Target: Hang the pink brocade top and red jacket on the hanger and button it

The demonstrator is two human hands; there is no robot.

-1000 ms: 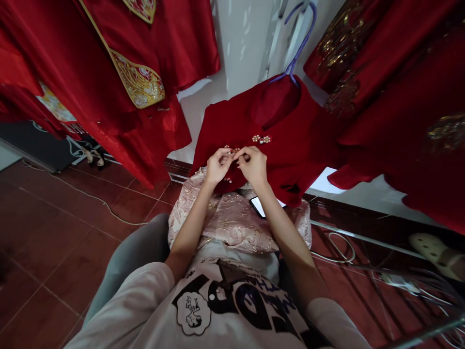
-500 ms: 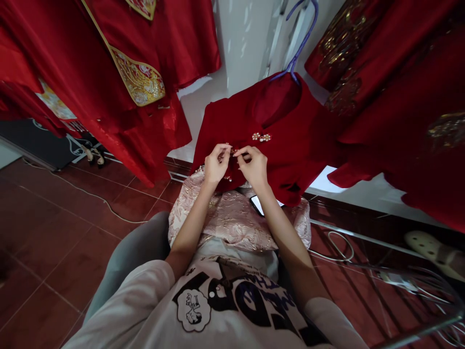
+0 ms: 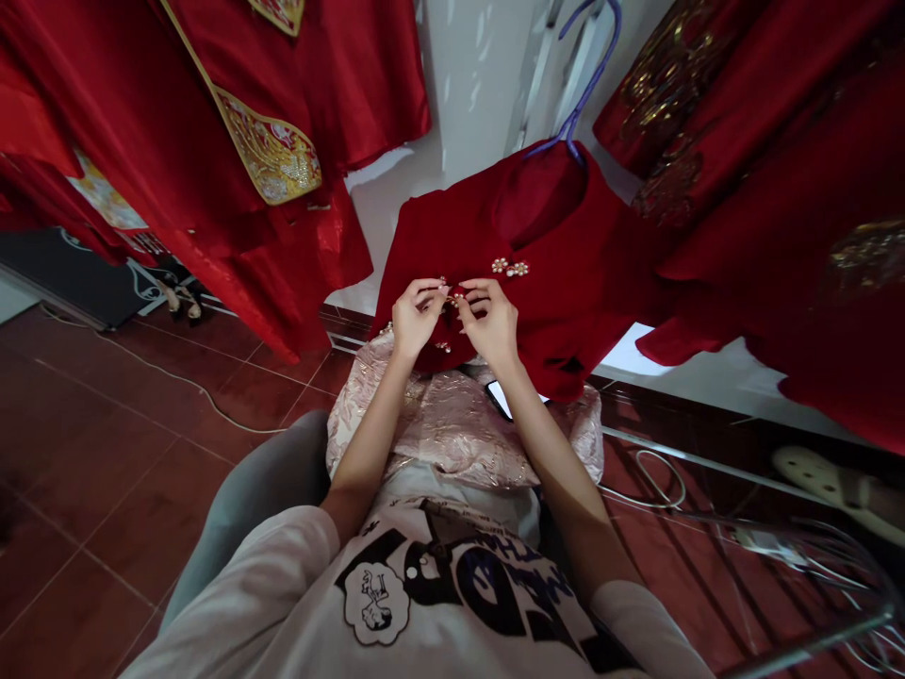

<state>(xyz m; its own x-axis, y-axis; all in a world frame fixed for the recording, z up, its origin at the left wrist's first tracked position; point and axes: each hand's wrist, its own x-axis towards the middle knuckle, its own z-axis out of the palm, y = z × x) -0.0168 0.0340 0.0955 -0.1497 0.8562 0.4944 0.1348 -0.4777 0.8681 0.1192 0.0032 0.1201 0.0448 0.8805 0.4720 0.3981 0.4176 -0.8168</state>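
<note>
A dark red garment hangs from a purple hanger, its lower part draped over my lap. Below its neckline sits a fastened-looking pair of flower-shaped beaded clasps. Lower down, my left hand and my right hand meet fingertip to fingertip, each pinching a small beaded clasp on the garment front. The fingers partly cover that clasp. Another beaded clasp lies just below my left hand. Pink brocade cloth lies under the garment on my lap.
A phone with a lit screen rests on the brocade beneath my right forearm. Red embroidered garments hang at the left, more at the right. Cables, metal rails and a pale clog are low down.
Both hands have shifted very slightly apart at the clasp, and more of its beads and the red cloth shows between the fingertips. The garment has stayed in place.
</note>
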